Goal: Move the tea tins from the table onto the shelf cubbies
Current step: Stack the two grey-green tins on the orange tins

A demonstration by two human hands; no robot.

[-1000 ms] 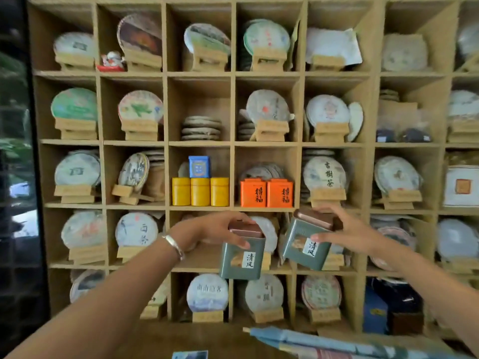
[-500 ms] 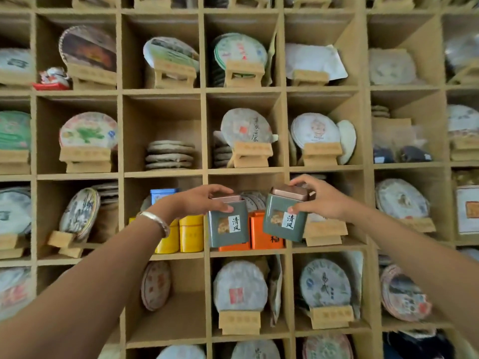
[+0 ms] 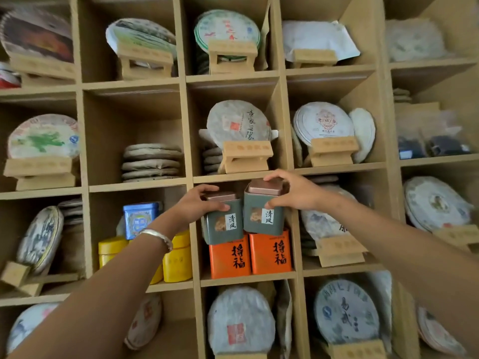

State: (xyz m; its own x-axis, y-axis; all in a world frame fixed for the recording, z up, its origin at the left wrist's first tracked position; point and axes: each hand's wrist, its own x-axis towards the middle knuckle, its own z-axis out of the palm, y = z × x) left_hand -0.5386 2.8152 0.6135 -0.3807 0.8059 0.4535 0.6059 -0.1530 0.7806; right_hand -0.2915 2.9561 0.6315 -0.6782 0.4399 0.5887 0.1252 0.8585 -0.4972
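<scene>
Left tin [image 3: 223, 218] is gripped by left hand [image 3: 197, 206], right tin [image 3: 264, 208] by right hand [image 3: 293, 193]; both are held at the orange tins [image 3: 250, 255] in one cubby [image 3: 248, 279].

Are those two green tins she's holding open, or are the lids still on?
Lids on. Both green tins, left and right, show copper-coloured lids seated squarely on top, each gripped by a hand.

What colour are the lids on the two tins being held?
Coppery brown lids on grey-green tins, seen in the head view.
</scene>
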